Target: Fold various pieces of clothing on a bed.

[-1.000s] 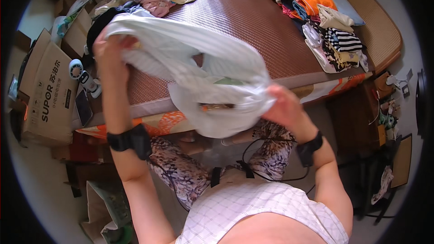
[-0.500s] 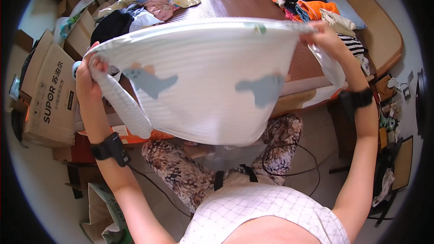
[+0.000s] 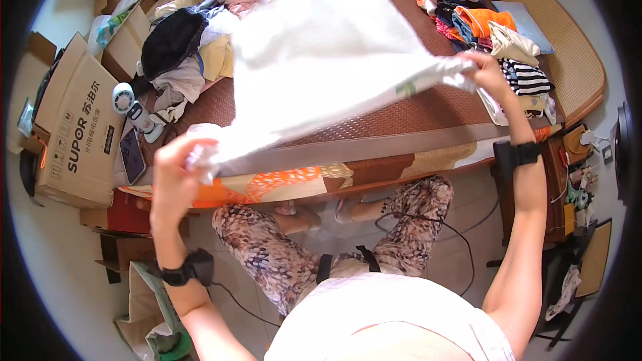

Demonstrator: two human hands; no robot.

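A white child's long-sleeved top (image 3: 321,47), slightly blurred, stretches across the near part of the brown-matted bed (image 3: 428,120), its far part spread over the mat. My left hand (image 3: 177,167) is closed on a bunched corner, lower and nearer to me, in front of the bed's left edge. My right hand (image 3: 488,77) pinches the opposite end, higher up, beside the clothes at the right. Between the hands the near edge hangs taut on a slant, with a small green patch (image 3: 405,88) showing near the right end.
A heap of clothes (image 3: 174,43) lies at the bed's left, and folded clothes (image 3: 481,20) are stacked at its right. A white handheld fan (image 3: 139,117) and a phone (image 3: 132,154) rest at the near left corner. Cardboard boxes (image 3: 80,120) stand left; a black cable (image 3: 471,254) loops by my legs.
The top has gone from hanging upright, its dinosaur prints facing me, to lying out forward over the bed. My left hand has come lower and inward; my right hand has moved slightly down.
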